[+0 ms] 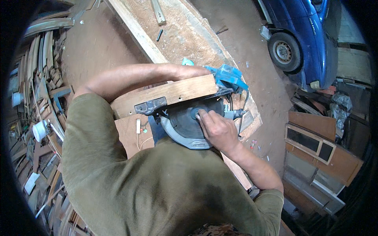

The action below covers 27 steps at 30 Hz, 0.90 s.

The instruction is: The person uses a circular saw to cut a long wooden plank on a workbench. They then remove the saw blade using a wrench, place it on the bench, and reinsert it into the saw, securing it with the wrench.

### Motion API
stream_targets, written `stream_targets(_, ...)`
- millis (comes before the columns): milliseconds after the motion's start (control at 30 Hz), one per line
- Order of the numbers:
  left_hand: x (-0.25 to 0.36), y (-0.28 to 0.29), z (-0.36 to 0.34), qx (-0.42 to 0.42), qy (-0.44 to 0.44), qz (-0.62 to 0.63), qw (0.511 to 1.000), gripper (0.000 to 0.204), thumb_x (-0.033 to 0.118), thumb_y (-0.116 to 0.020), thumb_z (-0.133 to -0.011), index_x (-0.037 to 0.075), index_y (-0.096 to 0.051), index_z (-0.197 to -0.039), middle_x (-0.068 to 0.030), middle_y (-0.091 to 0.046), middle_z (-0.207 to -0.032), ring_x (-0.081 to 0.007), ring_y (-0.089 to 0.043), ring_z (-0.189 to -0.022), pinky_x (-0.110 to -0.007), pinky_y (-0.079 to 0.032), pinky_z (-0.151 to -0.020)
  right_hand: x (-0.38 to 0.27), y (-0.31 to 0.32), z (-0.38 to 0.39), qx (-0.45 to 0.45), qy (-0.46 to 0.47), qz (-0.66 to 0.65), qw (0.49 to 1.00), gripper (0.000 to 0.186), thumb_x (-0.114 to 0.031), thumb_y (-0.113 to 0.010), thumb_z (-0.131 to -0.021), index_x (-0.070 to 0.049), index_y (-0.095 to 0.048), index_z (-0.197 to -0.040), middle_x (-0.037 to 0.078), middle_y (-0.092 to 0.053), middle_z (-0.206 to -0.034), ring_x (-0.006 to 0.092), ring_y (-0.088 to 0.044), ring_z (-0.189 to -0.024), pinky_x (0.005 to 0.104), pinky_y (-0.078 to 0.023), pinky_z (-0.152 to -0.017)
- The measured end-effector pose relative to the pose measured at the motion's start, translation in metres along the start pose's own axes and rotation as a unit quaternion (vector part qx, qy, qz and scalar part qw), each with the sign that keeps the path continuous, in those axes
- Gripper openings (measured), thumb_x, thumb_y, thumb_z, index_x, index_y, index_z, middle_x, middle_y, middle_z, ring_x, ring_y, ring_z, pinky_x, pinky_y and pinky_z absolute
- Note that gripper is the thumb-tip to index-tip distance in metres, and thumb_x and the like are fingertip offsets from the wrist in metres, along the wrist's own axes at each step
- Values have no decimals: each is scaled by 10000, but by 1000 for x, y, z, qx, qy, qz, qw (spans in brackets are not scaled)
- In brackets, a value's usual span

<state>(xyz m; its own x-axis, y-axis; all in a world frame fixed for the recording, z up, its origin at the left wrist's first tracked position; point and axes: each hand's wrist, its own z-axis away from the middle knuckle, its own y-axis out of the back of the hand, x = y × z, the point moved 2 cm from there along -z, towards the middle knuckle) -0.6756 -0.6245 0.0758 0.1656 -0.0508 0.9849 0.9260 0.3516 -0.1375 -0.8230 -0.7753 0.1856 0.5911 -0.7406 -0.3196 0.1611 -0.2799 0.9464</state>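
A blue circular saw (228, 77) is fixed to a pale wooden board (169, 92), its dark round blade (182, 122) facing me. Around the blade's near side curves a grey metal guard (185, 142). The fingers of my right hand (220, 129) are pinched at the hub (194, 113) in the blade's middle. My left arm reaches over the far side of the board, and my left hand (197, 72) is against the saw's blue body. Its fingers are hidden behind the board and saw. A dark metal hinge (150, 105) is screwed to the board's edge.
Beyond the saw stretches a sawdust-covered workbench (185, 43) with a wood strip (158, 11) and a black pen-like stick (159, 35). Scrap timber (47, 90) is piled at left. A blue car (303, 35) stands at far right, above wooden panels (315, 149).
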Motion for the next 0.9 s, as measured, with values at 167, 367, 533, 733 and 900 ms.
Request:
stream_targets(167,-24,-5,3,32,-107,-35,993,346,357,-623,-1035,24,-678,-960,-11,-642,-847,-86,-548,-828,-327,-477,-740,-2,13,2,20,-7,-80,997,284,-163,-719,-902,-38,-675,-1152,86,-552,-789,234,-632,-657,371,-513,-557)
stream_targets(367,-26,3,4,28,-185,-63,980,297,317,-643,-1016,23,-683,-1036,-94,-700,-984,-122,-603,-957,-340,-496,-860,1,14,23,12,7,-36,999,237,-183,-736,-888,-23,-673,-1051,89,-525,-793,249,-579,-651,370,-469,-569)
stream_targets(533,-7,9,2,-28,-162,-72,984,363,328,-658,-989,37,-631,-1203,-137,-665,-1220,-218,-604,-1142,-390,-480,-970,7,19,10,25,61,51,996,245,-250,-715,-900,-34,-652,-997,99,-541,-871,257,-538,-723,382,-441,-643)
stream_targets(733,-21,15,-5,22,-184,-92,978,394,327,-664,-982,41,-627,-1250,-145,-651,-1257,-275,-606,-1173,-418,-473,-989,13,26,10,82,-11,116,990,455,-337,-751,-863,-20,-659,-1176,152,-601,-1108,323,-564,-947,470,-438,-807)
stream_targets(900,-29,16,-24,-26,-196,-68,978,360,328,-673,-981,33,-649,-1185,-139,-684,-1162,-228,-626,-1077,-406,-489,-937,20,13,22,-7,18,66,998,289,-283,-713,-917,-35,-669,-1059,64,-551,-788,225,-568,-688,398,-424,-629)
